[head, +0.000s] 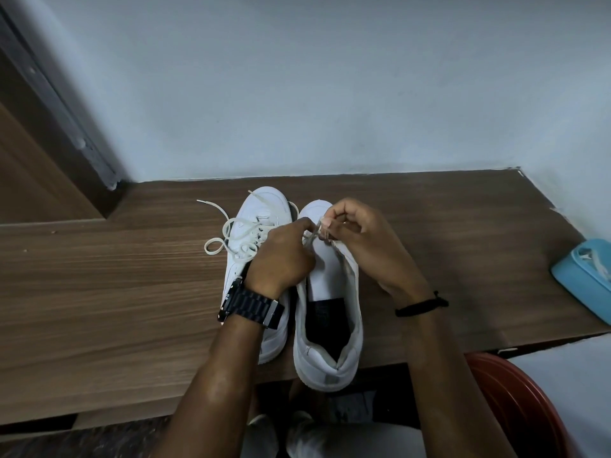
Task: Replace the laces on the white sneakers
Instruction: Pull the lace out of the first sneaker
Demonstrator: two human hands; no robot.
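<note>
Sneakers, blue case on table

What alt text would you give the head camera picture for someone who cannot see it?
A person's left hand and right hand pinch a lace near the toe of the right white sneaker on a wooden table. The left sneaker beside it carries a loosely tied lace. A blue case sits at the table's right edge.

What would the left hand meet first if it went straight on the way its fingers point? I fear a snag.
Probably the lace it works on, then the right hand pinching that lace over the right sneaker. Depth is unclear.
</note>
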